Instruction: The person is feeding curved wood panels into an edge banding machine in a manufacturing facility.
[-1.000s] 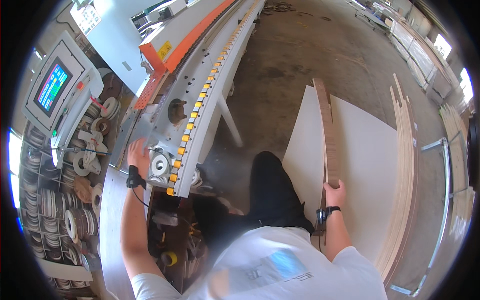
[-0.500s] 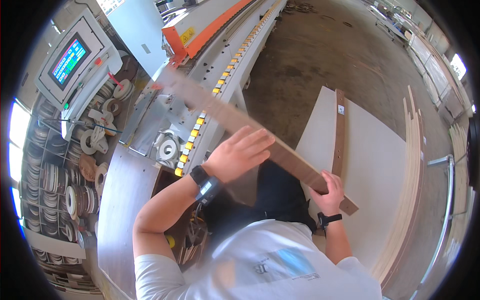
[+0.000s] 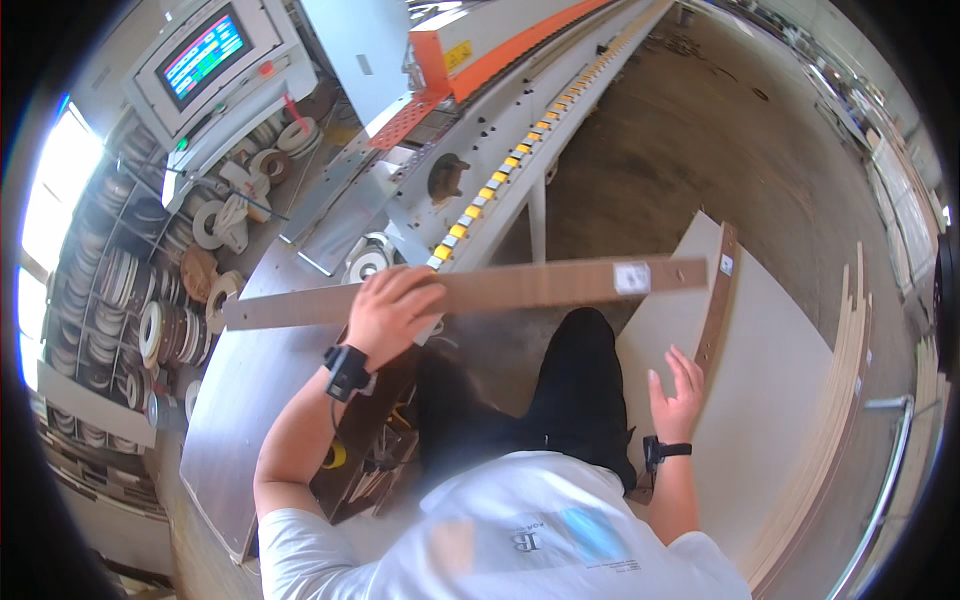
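My left hand is wrapped round a long brown wooden strip, left of its middle. The strip hangs in the air nearly level across my view, with a white label and a small hole by its right end. My right hand is off the strip, fingers spread, over a large pale board. A second brown strip, also labelled, lies on that board, close to my right fingertips.
A long machine with yellow rollers and an orange guard runs away ahead. At left are a control panel with a screen, a smooth-topped table and racks of edging rolls. Long pale strips and a metal rail are at right.
The held strip has swung from a steep diagonal to nearly level. My right hand has let go of its near end and opened. The view has shifted leftward.
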